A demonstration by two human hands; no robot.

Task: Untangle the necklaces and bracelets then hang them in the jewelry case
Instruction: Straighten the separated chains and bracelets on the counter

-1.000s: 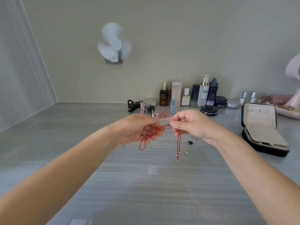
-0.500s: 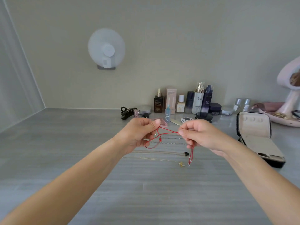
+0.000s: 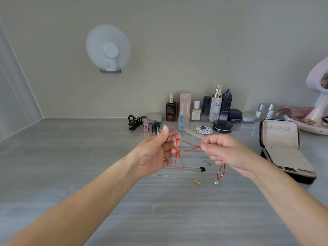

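Pinching a red cord bracelet point(image 3: 188, 144) between thumb and forefinger of the left hand point(image 3: 154, 155), remaining fingers loosely curled. Gripping the same cord in the right hand point(image 3: 225, 153), fingers closed round it. Held in the air above the counter point(image 3: 71, 157), stretched between the two hands. A knot just beside the left thumb, one loop drooping below the left hand, two bead-tipped ends dangling under the right.

Directly beneath, flat on the counter: thin silver chains point(image 3: 193, 157), number hard to tell, then one black-pendant necklace point(image 3: 202, 169) and one gold-pendant necklace point(image 3: 196, 181), laid roughly parallel.

To the right, one black jewelry case point(image 3: 280, 137), lying open with lid upright and beige lining showing.

Along the back wall, left to right:
- one brown dropper bottle point(image 3: 171, 110)
- one pink carton point(image 3: 184, 105)
- one cream bottle point(image 3: 196, 111) with white cap
- three taller bottles: navy bottle point(image 3: 206, 108), white bottle point(image 3: 216, 105), purple bottle point(image 3: 227, 103)

On the white one a large "H", the rest unreadable. On the purple one pale lettering resembling "L'OREAL", too blurred to confirm. Print on the brown bottle and the carton too small to read.

Nearby, one purple jar point(image 3: 235, 115), one black compact point(image 3: 222, 126), two silver-capped vials point(image 3: 260, 110), one black hair claw point(image 3: 134, 122) and one pink palette point(image 3: 173, 131). High on the wall, one white fan point(image 3: 108, 50).
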